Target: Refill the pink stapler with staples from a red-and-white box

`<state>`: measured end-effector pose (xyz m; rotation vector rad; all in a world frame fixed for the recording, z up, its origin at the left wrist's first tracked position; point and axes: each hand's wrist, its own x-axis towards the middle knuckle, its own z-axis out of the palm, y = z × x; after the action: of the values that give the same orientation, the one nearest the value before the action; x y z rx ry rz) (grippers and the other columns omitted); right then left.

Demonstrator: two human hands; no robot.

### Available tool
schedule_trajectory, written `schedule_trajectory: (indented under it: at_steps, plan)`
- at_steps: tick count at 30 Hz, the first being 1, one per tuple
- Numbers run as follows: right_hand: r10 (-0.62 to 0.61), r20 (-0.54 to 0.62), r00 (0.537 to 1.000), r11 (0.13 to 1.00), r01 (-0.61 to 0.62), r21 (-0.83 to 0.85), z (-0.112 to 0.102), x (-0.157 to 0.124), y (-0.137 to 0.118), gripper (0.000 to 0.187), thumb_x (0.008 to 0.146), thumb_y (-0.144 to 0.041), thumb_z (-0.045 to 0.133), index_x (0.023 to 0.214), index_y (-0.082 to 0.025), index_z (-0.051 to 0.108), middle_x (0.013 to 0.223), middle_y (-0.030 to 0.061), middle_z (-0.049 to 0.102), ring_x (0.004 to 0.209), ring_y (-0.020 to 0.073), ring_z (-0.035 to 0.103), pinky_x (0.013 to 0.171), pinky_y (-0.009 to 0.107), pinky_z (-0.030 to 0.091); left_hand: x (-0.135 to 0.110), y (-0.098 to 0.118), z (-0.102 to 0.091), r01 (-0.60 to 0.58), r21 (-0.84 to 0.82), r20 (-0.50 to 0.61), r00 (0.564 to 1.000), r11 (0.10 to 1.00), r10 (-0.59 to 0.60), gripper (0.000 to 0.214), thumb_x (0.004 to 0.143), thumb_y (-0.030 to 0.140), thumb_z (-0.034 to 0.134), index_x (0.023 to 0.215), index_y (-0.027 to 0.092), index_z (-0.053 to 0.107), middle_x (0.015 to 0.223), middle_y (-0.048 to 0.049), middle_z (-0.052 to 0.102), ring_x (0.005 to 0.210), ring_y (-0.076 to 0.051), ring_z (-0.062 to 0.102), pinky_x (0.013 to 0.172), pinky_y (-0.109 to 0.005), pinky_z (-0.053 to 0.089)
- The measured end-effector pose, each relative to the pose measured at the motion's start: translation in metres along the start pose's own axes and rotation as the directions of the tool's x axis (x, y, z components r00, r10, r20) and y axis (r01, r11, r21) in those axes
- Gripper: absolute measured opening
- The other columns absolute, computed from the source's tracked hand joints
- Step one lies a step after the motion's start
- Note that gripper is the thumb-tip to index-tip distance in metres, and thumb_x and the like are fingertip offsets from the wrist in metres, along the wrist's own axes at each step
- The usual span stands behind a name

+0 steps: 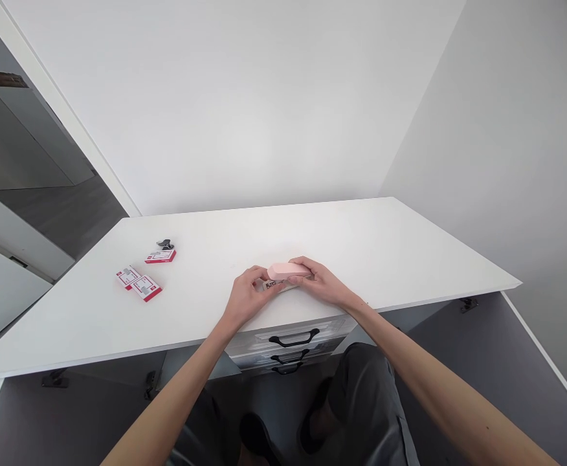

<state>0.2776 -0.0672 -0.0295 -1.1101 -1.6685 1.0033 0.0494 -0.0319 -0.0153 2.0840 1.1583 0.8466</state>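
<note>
My right hand [318, 281] is closed around one end of a smooth, pale pink block-like object [283, 270], just above the white tabletop. Under it is a pale flat piece with a dark printed code [270, 284], partly covered by my fingers and the pink object. My left hand [250, 294] has its fingers curled and its thumb along the edge of that printed piece. Whether the pink object and the printed piece are joined, I cannot tell.
Several small red-and-white boxes [146, 287] lie at the left of the white cabinet top [351, 239]. A small black clip-like object [166, 244] sits beside one box. Drawers with black handles [294, 337] are below the front edge, between open compartments.
</note>
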Motion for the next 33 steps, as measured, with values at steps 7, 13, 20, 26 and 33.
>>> schedule_trajectory:
  at_steps: [7,13,20,26,33]
  plan:
    - [0.02,-0.012,1.0,0.999,-0.02,0.049,0.002,0.006,-0.001,0.04,0.096,-0.056,0.065,0.123,-0.026,0.065,0.119,0.0057,0.067,0.109,0.0256,0.061,0.092,0.037,0.05,0.002,-0.001,0.002,0.034,-0.052,-0.025,0.999,0.998,-0.036,0.039,0.083,0.061,0.074,0.085,0.023,0.067,0.094,-0.0019,0.072,0.076,-0.017,0.057,0.07,-0.032,0.046]
    - [-0.001,-0.038,0.999,0.989,0.006,0.151,0.018,0.018,-0.002,0.045,0.098,-0.06,0.061,0.127,-0.026,0.062,0.123,0.007,0.068,0.114,0.0246,0.062,0.099,0.04,0.05,0.003,-0.005,0.006,0.028,-0.096,-0.052,0.998,0.995,-0.033,0.035,0.082,0.058,0.077,0.084,0.024,0.069,0.1,-0.0037,0.075,0.09,-0.022,0.066,0.078,-0.035,0.051]
    - [0.017,-0.037,0.999,0.96,-0.006,0.28,0.022,0.022,-0.003,0.043,0.097,-0.063,0.061,0.118,-0.026,0.061,0.121,0.0082,0.068,0.106,0.0221,0.064,0.099,0.041,0.051,0.003,-0.009,0.007,0.045,-0.089,-0.04,0.998,0.995,-0.048,0.026,0.085,0.049,0.076,0.092,0.025,0.074,0.106,-0.0035,0.075,0.091,-0.021,0.067,0.082,-0.036,0.055]
    - [0.137,-0.07,0.988,0.945,-0.109,0.308,0.022,0.021,0.001,0.042,0.087,-0.057,0.075,0.114,-0.027,0.063,0.103,0.0031,0.064,0.095,0.0219,0.061,0.086,0.037,0.052,0.004,-0.012,0.008,0.007,-0.077,0.005,1.0,0.997,-0.007,0.021,0.089,0.046,0.075,0.095,0.028,0.081,0.109,-0.0042,0.074,0.101,-0.024,0.069,0.086,-0.037,0.054]
    - [0.171,-0.123,0.977,0.919,-0.114,0.377,0.022,0.023,0.005,0.038,0.079,-0.052,0.083,0.095,-0.024,0.062,0.091,0.0005,0.056,0.086,0.019,0.054,0.076,0.033,0.048,0.004,-0.016,0.009,-0.056,0.01,0.039,0.998,0.998,0.055,0.023,0.092,0.046,0.072,0.108,0.032,0.083,0.112,-0.0042,0.074,0.109,-0.027,0.067,0.096,-0.041,0.051]
